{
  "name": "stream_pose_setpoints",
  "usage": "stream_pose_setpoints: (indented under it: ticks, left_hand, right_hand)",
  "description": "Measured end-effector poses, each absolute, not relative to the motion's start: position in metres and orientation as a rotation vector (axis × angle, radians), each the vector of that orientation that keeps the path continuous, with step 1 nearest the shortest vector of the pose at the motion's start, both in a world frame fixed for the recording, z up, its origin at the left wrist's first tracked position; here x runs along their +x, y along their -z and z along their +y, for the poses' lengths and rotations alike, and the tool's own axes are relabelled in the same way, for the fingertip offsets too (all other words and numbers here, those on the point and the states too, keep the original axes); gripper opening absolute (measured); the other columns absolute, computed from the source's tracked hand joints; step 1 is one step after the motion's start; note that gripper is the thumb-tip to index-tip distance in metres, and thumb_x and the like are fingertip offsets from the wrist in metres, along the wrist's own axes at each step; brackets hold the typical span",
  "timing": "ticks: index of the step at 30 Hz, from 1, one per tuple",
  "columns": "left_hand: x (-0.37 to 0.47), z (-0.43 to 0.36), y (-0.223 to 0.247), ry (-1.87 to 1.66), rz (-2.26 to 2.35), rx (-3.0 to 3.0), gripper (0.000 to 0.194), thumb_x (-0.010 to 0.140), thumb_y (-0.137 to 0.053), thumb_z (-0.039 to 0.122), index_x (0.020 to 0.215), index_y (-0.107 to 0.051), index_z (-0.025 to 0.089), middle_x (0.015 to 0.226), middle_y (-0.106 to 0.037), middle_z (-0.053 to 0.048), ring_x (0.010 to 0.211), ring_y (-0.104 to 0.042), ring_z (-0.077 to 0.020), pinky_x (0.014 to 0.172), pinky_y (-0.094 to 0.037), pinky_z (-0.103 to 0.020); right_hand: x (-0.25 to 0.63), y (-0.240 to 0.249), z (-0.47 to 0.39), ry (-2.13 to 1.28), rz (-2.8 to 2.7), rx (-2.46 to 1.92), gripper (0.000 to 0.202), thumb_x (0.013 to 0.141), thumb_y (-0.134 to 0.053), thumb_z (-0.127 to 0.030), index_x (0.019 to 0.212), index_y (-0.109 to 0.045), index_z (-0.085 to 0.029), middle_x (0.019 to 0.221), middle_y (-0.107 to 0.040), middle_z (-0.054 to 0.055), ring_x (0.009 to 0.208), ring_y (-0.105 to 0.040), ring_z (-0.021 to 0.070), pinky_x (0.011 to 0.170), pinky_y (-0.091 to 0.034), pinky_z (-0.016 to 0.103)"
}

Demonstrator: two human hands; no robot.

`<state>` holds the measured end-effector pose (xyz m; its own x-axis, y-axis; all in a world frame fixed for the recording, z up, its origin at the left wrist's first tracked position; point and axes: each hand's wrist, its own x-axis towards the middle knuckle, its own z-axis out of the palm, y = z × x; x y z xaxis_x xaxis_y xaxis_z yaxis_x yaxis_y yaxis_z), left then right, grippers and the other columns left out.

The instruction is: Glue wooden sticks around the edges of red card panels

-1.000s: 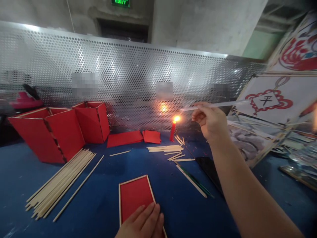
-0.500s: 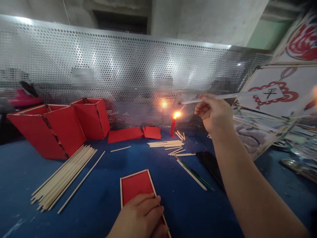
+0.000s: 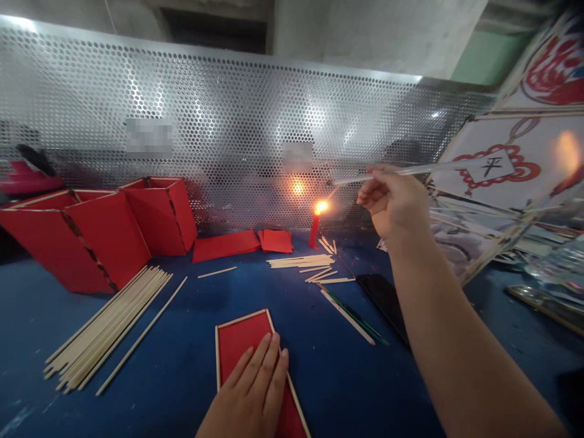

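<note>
My left hand (image 3: 255, 386) lies flat with fingers stretched out over a red panel (image 3: 241, 331) edged with thin wooden sticks. The panel's lower part is hidden under the hand or out of frame. Up at the right, my right hand (image 3: 395, 201) pinches a long, translucent glue stick (image 3: 353, 179) between thumb and fingers. Its darkened tip points left, slightly above the flame of a lit red candle (image 3: 314, 230) standing on the blue table (image 3: 182, 365). A thin strand seems to trail from the tip toward the flame.
At the left stand red panel boxes (image 3: 104, 237) beside a bundle of wooden sticks (image 3: 109, 328) and one loose stick (image 3: 141, 336). Red sheets (image 3: 225, 245), short sticks (image 3: 298, 261), a green pen-like tool (image 3: 358, 317) and a black phone-like slab (image 3: 381, 301) lie ahead. Painted white panels (image 3: 495, 164) stand right.
My left hand has flattened and straightened its fingers, shifting farther onto the red panel. My right hand keeps the glue stick near the flame. The whole view has shifted slightly.
</note>
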<state>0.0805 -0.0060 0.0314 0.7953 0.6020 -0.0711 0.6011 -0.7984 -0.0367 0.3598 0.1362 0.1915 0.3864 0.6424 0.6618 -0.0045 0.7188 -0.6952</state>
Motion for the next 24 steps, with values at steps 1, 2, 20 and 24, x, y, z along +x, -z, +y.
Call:
stream_pose_setpoints:
  ticks: [1,2,20,24]
  left_hand:
    - [0.079,-0.006,-0.026,-0.104,-0.975,-2.938,0.052,0.1,-0.045,0.026,0.148,-0.044,0.007,0.151,-0.04,-0.022,0.137,-0.045,-0.0359,0.106,-0.05,-0.045]
    - [0.077,-0.007,-0.021,-0.071,-0.951,-2.912,0.051,0.1,-0.043,0.022,0.148,-0.044,0.007,0.151,-0.041,-0.022,0.137,-0.046,-0.0348,0.107,-0.05,-0.043]
    - [0.09,0.011,-0.022,0.091,-1.251,-3.034,0.076,0.097,-0.045,0.058,0.151,-0.037,0.005,0.156,-0.024,-0.03,0.144,-0.029,-0.0423,0.11,-0.041,-0.055]
    - [0.093,0.015,-0.005,0.137,-0.999,-2.988,0.056,0.104,-0.04,0.046,0.15,-0.044,0.014,0.154,-0.037,-0.022,0.141,-0.039,-0.0345,0.109,-0.047,-0.041]
  right_hand:
    - [0.36,-0.192,0.136,-0.449,-1.108,-0.671,0.006,0.077,-0.069,-0.027,0.077,-0.069,-0.021,0.054,-0.057,-0.004,0.045,-0.053,0.0103,0.042,-0.043,0.022]
    - [0.36,-0.192,0.136,-0.447,-1.102,-0.67,0.007,0.077,-0.07,-0.028,0.077,-0.069,-0.021,0.053,-0.057,-0.004,0.045,-0.053,0.0103,0.042,-0.043,0.022]
    - [0.377,-0.17,0.156,-0.429,-0.93,-0.896,0.012,0.078,-0.059,-0.025,0.073,-0.067,-0.019,0.047,-0.06,-0.003,0.041,-0.055,0.0116,0.042,-0.045,0.022]
    - [0.382,-0.147,0.176,-0.459,-0.866,-0.999,0.015,0.08,-0.065,-0.021,0.068,-0.057,-0.02,0.048,-0.06,-0.005,0.04,-0.055,0.0116,0.036,-0.041,0.02]
